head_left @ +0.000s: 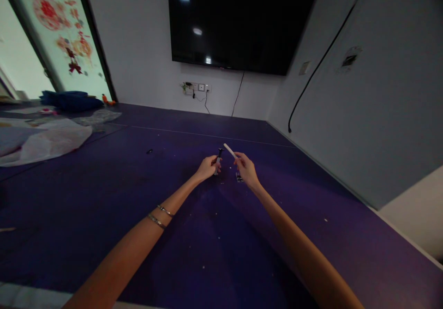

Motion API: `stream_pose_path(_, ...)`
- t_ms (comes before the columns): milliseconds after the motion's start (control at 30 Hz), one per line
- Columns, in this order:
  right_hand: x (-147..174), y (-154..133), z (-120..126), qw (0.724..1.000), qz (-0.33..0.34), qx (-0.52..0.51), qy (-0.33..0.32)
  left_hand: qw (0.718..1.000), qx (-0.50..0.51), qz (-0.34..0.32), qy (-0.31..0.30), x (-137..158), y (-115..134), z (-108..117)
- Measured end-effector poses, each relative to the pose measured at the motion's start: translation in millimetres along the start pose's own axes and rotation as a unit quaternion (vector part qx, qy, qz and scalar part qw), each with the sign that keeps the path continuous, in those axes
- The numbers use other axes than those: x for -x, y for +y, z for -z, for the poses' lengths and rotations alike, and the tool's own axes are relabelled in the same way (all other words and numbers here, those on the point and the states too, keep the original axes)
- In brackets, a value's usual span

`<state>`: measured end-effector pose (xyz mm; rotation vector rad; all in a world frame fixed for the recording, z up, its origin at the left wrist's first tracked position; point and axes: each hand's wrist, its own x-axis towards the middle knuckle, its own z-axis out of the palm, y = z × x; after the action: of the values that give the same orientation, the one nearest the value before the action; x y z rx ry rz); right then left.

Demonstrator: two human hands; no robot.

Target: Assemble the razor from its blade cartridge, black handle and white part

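My left hand [207, 168] is closed around a small tool with a grey handle [218, 166] and a narrow black T-shaped head [220, 150]; its exact kind is too small to make out. Close by on the right, my right hand [246, 168] pinches a slim white stick [229, 149] with a rounded end, tilted up and left toward the tool's head. A small gap shows between stick and tool. Below my right hand, a small black and silver piece [239, 178] lies on the purple surface [166, 263], partly hidden by the hand.
A small dark object [149, 151] lies to the left. Farther left are a translucent plastic sheet [57, 138] and a folded blue cloth [71, 100]. At the back hangs a television [238, 18] above wall sockets [200, 87]; a black cable [320, 62] runs down the right wall.
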<state>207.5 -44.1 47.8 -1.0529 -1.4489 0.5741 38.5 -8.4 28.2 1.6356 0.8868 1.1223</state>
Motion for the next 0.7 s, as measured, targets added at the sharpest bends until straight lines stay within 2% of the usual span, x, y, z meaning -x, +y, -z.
stream_pose_path(100,4,8,5,0.999,0.021,0.032,-0.02,0.999,0.039,0.004,-0.018,2,4,0)
stream_pose_path(233,8,13,8,0.998,0.023,0.052,-0.005,0.997,0.068,0.016,-0.018,6,11,1)
stream_pose_path(367,9,15,4,0.998,0.049,0.049,-0.003,0.995,0.083,0.036,-0.052,10,14,-3)
stream_pose_path(567,12,20,0,0.999,0.026,0.036,0.001,0.975,0.189,0.04,-0.106,12,19,-2)
stream_pose_path(700,9,17,-1,0.999,0.034,0.032,0.005,0.968,0.207,0.057,-0.13,12,19,-1)
